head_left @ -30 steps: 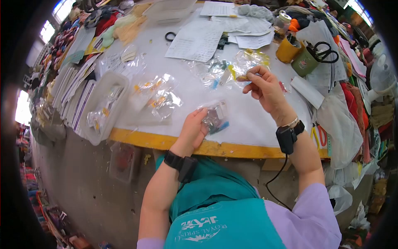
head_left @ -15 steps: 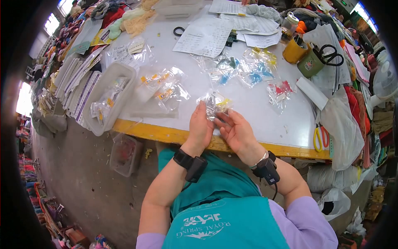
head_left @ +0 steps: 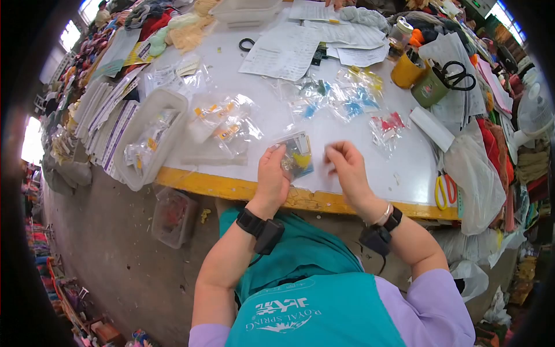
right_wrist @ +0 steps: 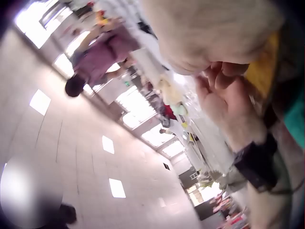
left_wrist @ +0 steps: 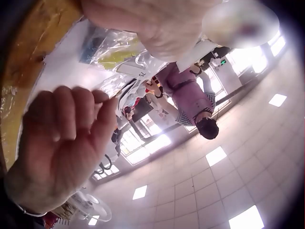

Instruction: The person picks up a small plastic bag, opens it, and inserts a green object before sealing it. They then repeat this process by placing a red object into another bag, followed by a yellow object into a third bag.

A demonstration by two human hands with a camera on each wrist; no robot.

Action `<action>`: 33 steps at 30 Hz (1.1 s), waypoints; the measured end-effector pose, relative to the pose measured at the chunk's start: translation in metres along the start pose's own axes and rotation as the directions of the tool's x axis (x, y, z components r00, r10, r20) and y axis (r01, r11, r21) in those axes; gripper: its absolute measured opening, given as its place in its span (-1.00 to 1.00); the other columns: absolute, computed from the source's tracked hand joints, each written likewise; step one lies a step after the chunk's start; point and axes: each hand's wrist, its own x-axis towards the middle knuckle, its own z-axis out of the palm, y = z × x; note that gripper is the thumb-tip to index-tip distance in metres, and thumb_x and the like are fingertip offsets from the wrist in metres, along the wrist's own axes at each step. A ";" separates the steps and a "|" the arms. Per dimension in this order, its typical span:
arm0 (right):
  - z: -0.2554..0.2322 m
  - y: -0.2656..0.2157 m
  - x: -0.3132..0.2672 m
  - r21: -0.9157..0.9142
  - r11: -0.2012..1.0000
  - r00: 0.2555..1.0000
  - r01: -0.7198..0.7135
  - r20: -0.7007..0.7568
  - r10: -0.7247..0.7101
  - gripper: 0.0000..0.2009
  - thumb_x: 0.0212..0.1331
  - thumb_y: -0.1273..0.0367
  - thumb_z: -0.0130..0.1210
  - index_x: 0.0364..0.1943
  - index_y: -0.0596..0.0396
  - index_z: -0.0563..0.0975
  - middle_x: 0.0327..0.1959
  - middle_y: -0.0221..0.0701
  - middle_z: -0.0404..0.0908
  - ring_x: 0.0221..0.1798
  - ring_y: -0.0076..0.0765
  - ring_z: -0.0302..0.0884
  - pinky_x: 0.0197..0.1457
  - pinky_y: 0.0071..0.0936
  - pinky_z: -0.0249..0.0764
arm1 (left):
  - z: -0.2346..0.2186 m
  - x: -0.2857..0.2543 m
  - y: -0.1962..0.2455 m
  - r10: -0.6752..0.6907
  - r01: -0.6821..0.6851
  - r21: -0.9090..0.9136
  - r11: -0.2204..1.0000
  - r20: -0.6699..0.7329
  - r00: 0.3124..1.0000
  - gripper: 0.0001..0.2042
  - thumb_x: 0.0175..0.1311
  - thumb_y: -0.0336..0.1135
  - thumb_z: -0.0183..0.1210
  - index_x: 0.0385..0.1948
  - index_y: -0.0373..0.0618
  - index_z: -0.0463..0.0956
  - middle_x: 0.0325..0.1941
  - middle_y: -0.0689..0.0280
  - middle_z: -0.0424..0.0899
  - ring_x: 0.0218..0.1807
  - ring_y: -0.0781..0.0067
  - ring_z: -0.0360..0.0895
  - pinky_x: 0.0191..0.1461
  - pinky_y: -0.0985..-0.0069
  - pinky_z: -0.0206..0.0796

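Observation:
In the head view my left hand (head_left: 272, 176) grips a small clear plastic bag (head_left: 299, 156) at its left side, over the table's front edge. The bag has a white label marked 75, something yellow inside, and a bluish patch at its lower edge. My right hand (head_left: 350, 173) hovers just right of the bag, its fingers bent and blurred. From the left wrist, the bag (left_wrist: 119, 55) shows beyond my right hand (left_wrist: 66, 133), whose fingers are curled with the thumb near the index finger. I cannot tell whether something small is between those fingertips.
Clear bags with blue pieces (head_left: 352, 107) and red pieces (head_left: 388, 122) lie behind my hands. Bags with orange pieces (head_left: 228, 130) and a plastic bin (head_left: 130, 168) are at left. Scissors (head_left: 444, 191) lie front right; a green can (head_left: 430, 89) stands at the back right.
My right hand moved from pinching something small farther back, to the bag beside my left hand, then away to the right. Yellow contents and label 75 now show where a 76 label was.

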 end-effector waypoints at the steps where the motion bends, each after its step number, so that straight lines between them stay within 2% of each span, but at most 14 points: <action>1: -0.001 0.004 0.009 -0.100 0.964 0.962 0.246 -0.096 -0.256 -0.74 0.32 0.32 -0.07 -0.08 0.20 0.51 -0.25 -0.30 0.63 -0.23 -0.40 0.57 -0.18 -0.52 0.48 | 0.005 -0.003 0.002 -0.008 0.008 -0.013 1.000 0.006 1.000 -0.75 0.44 -0.36 -0.08 0.02 -0.27 0.42 -0.05 0.14 0.62 -0.02 0.30 0.61 0.10 0.29 0.48; 4: 0.006 0.007 0.024 -0.031 0.999 0.986 0.044 0.162 -0.038 -0.70 0.25 0.41 -0.13 0.01 0.24 0.45 -0.16 -0.25 0.59 -0.11 -0.32 0.51 -0.02 -0.42 0.43 | 0.017 -0.007 -0.006 -0.021 0.017 0.132 0.991 0.030 0.999 -0.78 0.43 -0.38 -0.07 -0.01 -0.23 0.43 -0.11 0.21 0.60 -0.10 0.45 0.57 0.00 0.42 0.47; 5: 0.011 0.008 0.024 -0.023 0.997 0.982 0.071 0.176 -0.066 -0.69 0.24 0.45 -0.15 0.04 0.22 0.43 -0.13 -0.30 0.56 -0.06 -0.39 0.47 0.03 -0.46 0.40 | 0.018 -0.007 -0.009 0.085 -0.093 0.343 0.935 0.038 0.996 -0.77 0.43 -0.38 -0.08 0.01 -0.23 0.42 -0.09 0.23 0.59 -0.08 0.47 0.55 0.02 0.45 0.44; 7: 0.021 0.007 0.025 -0.001 0.992 0.970 0.127 0.209 -0.124 -0.66 0.23 0.51 -0.18 0.10 0.18 0.39 -0.08 -0.39 0.50 0.02 -0.52 0.39 0.13 -0.53 0.34 | 0.018 -0.007 -0.011 0.279 -0.278 0.700 0.658 0.117 0.953 -0.74 0.44 -0.37 -0.09 0.06 -0.23 0.41 -0.06 0.26 0.58 -0.05 0.51 0.51 0.06 0.53 0.37; 8: 0.024 0.004 0.024 0.003 0.989 0.969 0.149 0.201 -0.147 -0.66 0.22 0.53 -0.20 0.09 0.15 0.38 -0.06 -0.39 0.49 0.01 -0.52 0.38 0.13 -0.52 0.34 | 0.016 -0.007 -0.008 0.276 -0.293 0.733 0.614 0.148 0.950 -0.74 0.45 -0.36 -0.10 0.08 -0.21 0.39 -0.07 0.29 0.56 -0.04 0.56 0.46 0.05 0.57 0.34; 11: 0.030 0.008 0.023 -0.024 0.983 0.965 0.181 0.197 -0.173 -0.66 0.23 0.53 -0.20 0.09 0.15 0.38 -0.07 -0.39 0.49 -0.01 -0.51 0.38 0.12 -0.51 0.34 | 0.011 -0.007 -0.006 0.277 -0.305 0.717 0.626 0.161 0.947 -0.74 0.48 -0.33 -0.10 0.06 -0.22 0.41 -0.06 0.30 0.57 -0.05 0.56 0.47 0.06 0.56 0.35; 14: 0.031 0.016 0.029 -0.076 0.956 0.946 0.285 0.183 -0.267 -0.69 0.22 0.49 -0.18 0.05 0.20 0.33 -0.20 -0.10 0.56 -0.12 -0.12 0.53 -0.01 -0.31 0.44 | 0.010 -0.002 -0.004 0.259 -0.285 0.612 0.738 0.133 0.957 -0.74 0.50 -0.28 -0.08 0.01 -0.23 0.46 -0.09 0.32 0.59 -0.06 0.60 0.48 0.04 0.56 0.36; 17: 0.028 -0.004 0.022 0.038 0.971 0.945 0.238 0.220 -0.240 -0.71 0.23 0.48 -0.12 0.04 0.21 0.32 -0.22 -0.04 0.55 -0.15 -0.03 0.53 -0.04 -0.26 0.44 | 0.010 -0.004 0.010 0.162 -0.168 0.482 0.860 0.054 0.985 -0.75 0.49 -0.23 -0.02 -0.05 -0.20 0.51 -0.12 0.36 0.62 -0.07 0.63 0.50 0.03 0.57 0.36; 20: 0.029 0.009 0.020 -0.136 0.936 0.925 0.324 0.253 -0.284 -0.72 0.26 0.46 -0.05 0.04 0.21 0.31 -0.26 -0.03 0.56 -0.20 -0.03 0.54 -0.11 -0.27 0.44 | 0.017 -0.007 0.014 0.172 -0.181 0.347 0.920 0.056 0.984 -0.77 0.47 -0.23 0.02 -0.08 -0.16 0.53 -0.14 0.38 0.63 -0.08 0.65 0.51 0.02 0.58 0.36; 23: 0.031 0.000 0.014 -0.187 0.924 0.931 0.333 0.221 -0.290 -0.73 0.27 0.45 -0.01 0.01 0.21 0.32 -0.32 -0.06 0.57 -0.27 -0.08 0.55 -0.18 -0.30 0.44 | 0.018 -0.007 0.012 0.171 -0.168 0.318 0.933 0.018 0.985 -0.79 0.46 -0.24 0.03 -0.09 -0.14 0.54 -0.13 0.38 0.64 -0.10 0.62 0.52 0.03 0.57 0.36; 26: 0.026 -0.007 0.009 -0.239 0.947 0.959 0.215 0.235 -0.159 -0.78 0.27 0.43 0.04 -0.06 0.22 0.40 -0.38 -0.11 0.58 -0.31 -0.22 0.56 -0.24 -0.32 0.43 | 0.025 -0.011 0.020 0.154 -0.145 0.176 0.974 -0.041 0.987 -0.80 0.46 -0.25 0.03 -0.10 -0.12 0.55 -0.13 0.36 0.64 -0.09 0.59 0.54 0.03 0.52 0.37; 29: 0.025 -0.014 0.001 -0.260 0.945 0.956 0.196 0.266 -0.125 -0.83 0.24 0.43 0.09 -0.16 0.24 0.49 -0.41 -0.24 0.60 -0.28 -0.32 0.57 -0.22 -0.38 0.47 | 0.026 -0.011 0.027 0.114 -0.105 0.145 0.984 -0.052 0.992 -0.81 0.45 -0.27 0.04 -0.11 -0.14 0.54 -0.13 0.33 0.65 -0.07 0.54 0.55 0.06 0.47 0.37; 32: 0.016 -0.002 0.007 0.046 0.994 0.951 0.099 0.290 -0.108 -0.86 0.18 0.42 0.18 -0.27 0.24 0.56 -0.28 -0.31 0.62 -0.24 -0.40 0.58 -0.19 -0.48 0.50 | 0.027 -0.013 0.039 0.053 -0.050 0.096 0.994 -0.023 0.998 -0.80 0.45 -0.29 0.03 -0.12 -0.19 0.54 -0.12 0.33 0.64 -0.03 0.52 0.54 0.09 0.43 0.36; 33: 0.014 -0.003 0.007 0.038 0.993 0.947 0.114 0.299 -0.120 -0.87 0.16 0.43 0.20 -0.29 0.22 0.58 -0.21 -0.32 0.62 -0.18 -0.38 0.58 -0.11 -0.48 0.49 | 0.028 -0.014 0.041 0.047 -0.043 0.091 0.995 -0.041 0.998 -0.80 0.45 -0.29 0.03 -0.12 -0.20 0.54 -0.12 0.32 0.65 -0.05 0.51 0.55 0.08 0.43 0.38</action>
